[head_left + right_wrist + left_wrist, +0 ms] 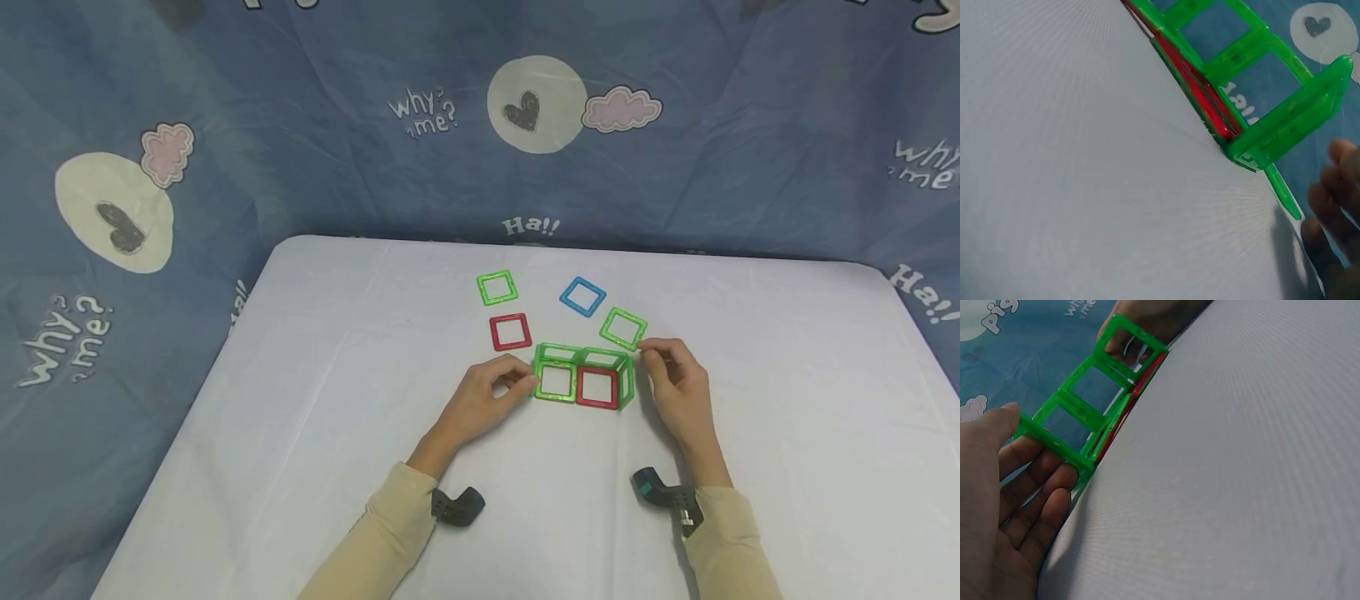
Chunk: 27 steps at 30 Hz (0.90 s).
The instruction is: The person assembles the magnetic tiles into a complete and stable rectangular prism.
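Observation:
A low box of square magnetic tiles point(577, 386) stands on the white table, with a green and a red tile as its floor and upright green tiles along the back and at the ends. My left hand point(491, 392) pinches the green magnetic tile point(1057, 444) at the left end, thumb at its upper edge and fingers along its outer side. Beyond the right end point(1297, 119) is my right hand point(681, 392), fingers loosely bent and apart from the box. Its fingertips are right at the corner of a loose green tile point(623, 328) lying flat behind the box.
Behind the box lie more loose tiles: a blue one point(582, 297), a red one point(510, 332) and a green one point(497, 287). The white-covered table point(337, 350) ends at a blue printed cloth point(450, 183) at the back.

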Available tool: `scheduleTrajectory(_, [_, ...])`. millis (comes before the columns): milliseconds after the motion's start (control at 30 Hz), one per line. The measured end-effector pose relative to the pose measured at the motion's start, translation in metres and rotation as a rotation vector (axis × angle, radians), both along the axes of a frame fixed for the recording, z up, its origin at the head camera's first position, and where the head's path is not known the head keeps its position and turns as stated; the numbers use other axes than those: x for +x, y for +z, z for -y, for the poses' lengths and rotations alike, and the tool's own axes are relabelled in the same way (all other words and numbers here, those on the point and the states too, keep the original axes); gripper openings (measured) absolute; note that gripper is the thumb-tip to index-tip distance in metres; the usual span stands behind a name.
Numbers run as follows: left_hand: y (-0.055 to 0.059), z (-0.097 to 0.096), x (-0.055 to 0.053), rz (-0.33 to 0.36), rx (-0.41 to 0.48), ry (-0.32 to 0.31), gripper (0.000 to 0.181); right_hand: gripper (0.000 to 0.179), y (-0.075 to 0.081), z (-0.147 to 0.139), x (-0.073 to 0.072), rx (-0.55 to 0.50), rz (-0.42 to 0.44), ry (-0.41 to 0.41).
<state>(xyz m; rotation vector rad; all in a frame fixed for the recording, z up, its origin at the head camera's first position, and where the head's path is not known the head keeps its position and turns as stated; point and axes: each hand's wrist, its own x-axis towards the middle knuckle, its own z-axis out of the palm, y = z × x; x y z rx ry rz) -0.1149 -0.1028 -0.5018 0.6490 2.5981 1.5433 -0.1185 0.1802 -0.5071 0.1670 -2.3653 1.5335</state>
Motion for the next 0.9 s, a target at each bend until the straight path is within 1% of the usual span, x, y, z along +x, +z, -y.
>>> scheduleTrajectory(67, [0.0008,-0.0001,0.0002,0.001,-0.002,0.001,0.014,0.017,-0.0005,-0.0003,-0.0002,0.073,-0.017,-0.058])
scheduleTrajectory(133, [0.0016,-0.0003,0.0003,-0.001,-0.006,0.001,0.014,0.02,-0.0005,-0.0011,-0.0005,0.157,-0.026,-0.089])
scheduleTrajectory(233, [0.0028,-0.0003,0.0002,0.001,-0.01,0.0,0.014,0.024,-0.0008,-0.0022,-0.0015,0.235,-0.01,-0.08])
scheduleTrajectory(400, [0.0028,-0.0003,-0.0002,0.008,-0.013,0.0,0.014,0.03,-0.001,-0.0028,-0.003,0.331,0.026,-0.026])
scheduleTrajectory(567, [0.0023,-0.0003,0.0001,-0.004,-0.013,0.001,0.015,0.035,-0.0007,-0.002,-0.0026,0.394,0.032,-0.008])
scheduleTrajectory(767, [0.0025,0.0002,0.0012,0.005,-0.011,0.005,0.015,0.037,-0.0005,0.0,-0.0012,0.449,0.019,0.002])
scheduleTrajectory(900, [0.0025,0.0003,0.0013,0.008,-0.011,0.004,0.015,0.032,0.0012,0.0014,-0.0006,0.444,0.033,-0.006])
